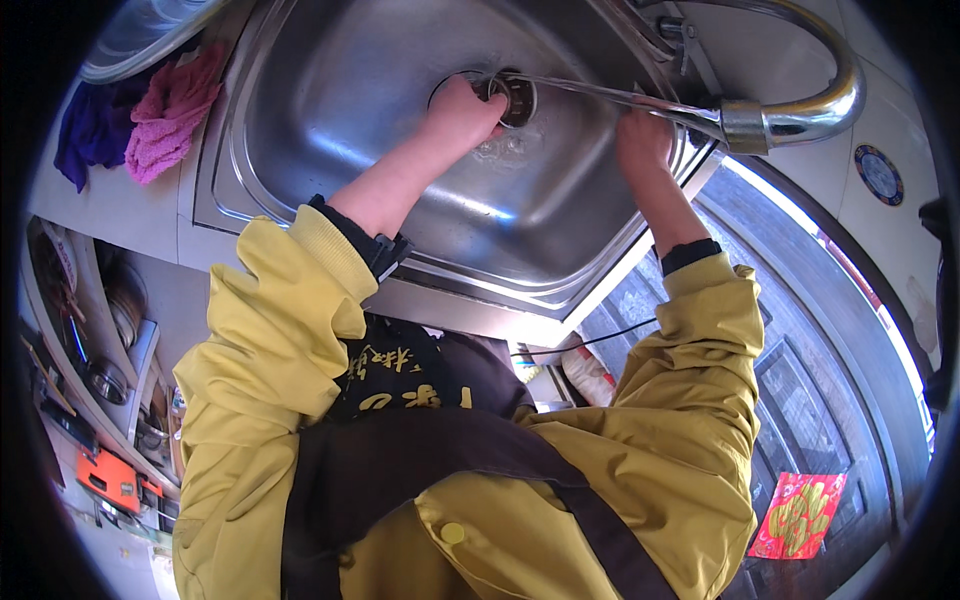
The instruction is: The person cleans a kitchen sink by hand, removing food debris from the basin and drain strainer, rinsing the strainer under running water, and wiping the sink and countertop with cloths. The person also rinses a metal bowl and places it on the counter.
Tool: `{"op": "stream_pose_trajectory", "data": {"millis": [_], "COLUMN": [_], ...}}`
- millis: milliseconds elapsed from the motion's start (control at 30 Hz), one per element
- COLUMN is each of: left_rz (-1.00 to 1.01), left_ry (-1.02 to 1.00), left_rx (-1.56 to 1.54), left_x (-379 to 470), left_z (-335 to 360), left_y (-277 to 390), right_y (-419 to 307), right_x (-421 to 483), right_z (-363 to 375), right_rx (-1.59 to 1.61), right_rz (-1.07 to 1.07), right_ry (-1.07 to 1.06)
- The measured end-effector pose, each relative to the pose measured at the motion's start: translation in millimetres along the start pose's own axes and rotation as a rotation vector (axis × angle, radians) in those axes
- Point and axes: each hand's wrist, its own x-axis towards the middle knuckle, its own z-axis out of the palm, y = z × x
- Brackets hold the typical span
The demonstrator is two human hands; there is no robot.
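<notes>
My left hand point(469, 112) is over the drain of the stainless steel sink point(337, 180), its fingers closed on the rim of what looks like a small round drain strainer point(519, 103), dark brown with slots. A thin stream of water point(600, 91) runs from the metal faucet point(814, 112) onto the strainer and splashes on the sink floor. My right hand point(645, 142) is at the sink's right wall, just below the stream. Its fingertips are partly hidden, and whether they hold anything cannot be told.
Pink point(172, 112) and purple point(97, 124) cloths lie on the counter left of the sink, near a clear basin point(142, 34). Shelves at lower left hold metal pots point(109, 380). A cable point(592, 344) runs below the sink's front edge. A door with a red paper decoration point(799, 516) stands at right.
</notes>
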Motion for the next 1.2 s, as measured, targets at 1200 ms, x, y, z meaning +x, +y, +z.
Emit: {"op": "stream_pose_trajectory", "data": {"millis": [1200], "left_rz": [0.007], "left_ry": [-0.099], "left_rx": [0.157], "left_x": [-11.9], "left_z": [2.7], "left_y": [-8.0], "right_y": [-44.0], "right_x": [-64.3], "right_z": [40.0], "right_rx": [0.055], "right_rz": [-0.219], "right_ry": [-0.675]}}
